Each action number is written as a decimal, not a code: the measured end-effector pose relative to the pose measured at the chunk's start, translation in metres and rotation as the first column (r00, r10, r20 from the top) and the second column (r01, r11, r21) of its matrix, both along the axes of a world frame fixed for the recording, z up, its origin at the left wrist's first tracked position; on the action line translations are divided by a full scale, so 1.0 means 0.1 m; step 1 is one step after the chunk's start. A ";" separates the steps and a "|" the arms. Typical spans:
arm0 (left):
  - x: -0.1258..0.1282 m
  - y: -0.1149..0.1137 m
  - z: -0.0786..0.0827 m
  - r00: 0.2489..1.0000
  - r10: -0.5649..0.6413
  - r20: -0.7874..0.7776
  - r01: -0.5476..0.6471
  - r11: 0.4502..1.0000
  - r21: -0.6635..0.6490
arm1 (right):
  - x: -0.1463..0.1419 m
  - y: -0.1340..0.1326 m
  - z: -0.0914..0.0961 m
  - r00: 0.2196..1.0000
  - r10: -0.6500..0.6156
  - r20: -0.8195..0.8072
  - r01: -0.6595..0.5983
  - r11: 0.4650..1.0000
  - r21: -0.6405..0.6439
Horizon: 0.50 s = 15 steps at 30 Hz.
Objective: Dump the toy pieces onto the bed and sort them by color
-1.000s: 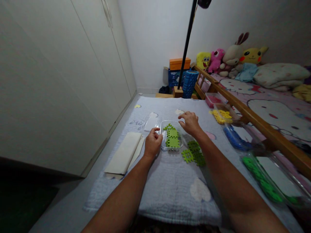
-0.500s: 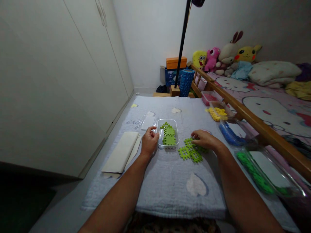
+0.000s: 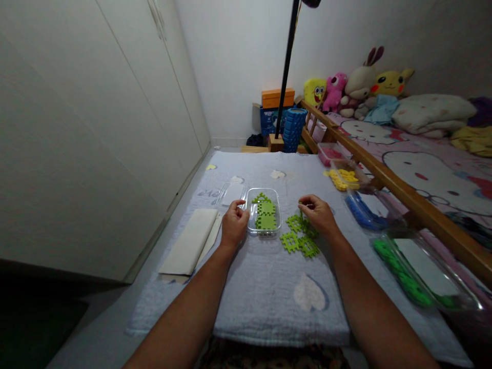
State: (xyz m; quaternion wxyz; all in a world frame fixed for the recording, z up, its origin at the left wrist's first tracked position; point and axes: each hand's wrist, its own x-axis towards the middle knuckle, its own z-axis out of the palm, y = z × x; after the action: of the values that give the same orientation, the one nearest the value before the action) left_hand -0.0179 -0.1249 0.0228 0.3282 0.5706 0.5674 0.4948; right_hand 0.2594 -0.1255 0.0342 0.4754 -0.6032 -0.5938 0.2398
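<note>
My left hand point(image 3: 233, 224) is curled at the left wall of a clear plastic container point(image 3: 279, 225), its thumb and forefinger closed at the rim. Inside the container lie light green interlocking puzzle tiles point(image 3: 266, 220), two of them square, with a triangular tile point(image 3: 262, 198) above them. To the right, my right hand point(image 3: 317, 211) pinches a green tile point(image 3: 301, 211), seen nearly edge-on and partly hidden by the fingers. Under and beside that hand, several green openwork tiles point(image 3: 291, 242) lie on the cloth.
A clear lid point(image 3: 233, 193) and folded beige paper point(image 3: 190, 241) lie at left. Along the bed rail point(image 3: 369, 166) stand boxes of pink point(image 3: 331, 155), yellow point(image 3: 344, 178), blue point(image 3: 363, 210) and green pieces point(image 3: 402, 271). A black pole point(image 3: 286, 66) rises beyond the table.
My right hand has risen slightly and moved a little left from the loose tiles, with a tile now between its fingertips. My left hand has stayed by the container.
</note>
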 end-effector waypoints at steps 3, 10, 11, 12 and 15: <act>0.00 0.00 0.00 1.000 0.005 -0.011 -0.005 1.000 0.000 | 0.03 0.00 0.02 0.992 -0.035 -0.124 0.037 0.999 0.007; -0.01 0.01 -0.01 1.000 -0.002 -0.001 0.002 1.000 -0.005 | 0.01 0.02 0.16 0.965 -0.059 -0.256 0.072 0.996 0.043; -0.01 0.01 -0.01 1.000 -0.003 -0.001 0.003 1.000 -0.005 | -0.03 0.05 0.19 0.960 -0.052 -0.276 0.069 0.996 0.054; -0.01 0.01 -0.01 1.000 -0.004 -0.001 0.004 1.000 -0.005 | -0.07 0.07 0.23 0.956 -0.043 -0.289 0.064 0.996 0.063; -0.01 0.02 -0.03 1.000 -0.002 -0.008 0.002 1.000 -0.001 | -0.25 0.18 0.32 0.963 0.011 -0.270 0.011 0.996 0.083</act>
State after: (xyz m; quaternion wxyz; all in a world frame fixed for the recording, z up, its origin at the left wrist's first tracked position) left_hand -0.0190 -0.1233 0.0203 0.3265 0.5732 0.5683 0.4918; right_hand 0.2345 -0.1071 0.0663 0.5769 -0.5444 -0.5328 0.2948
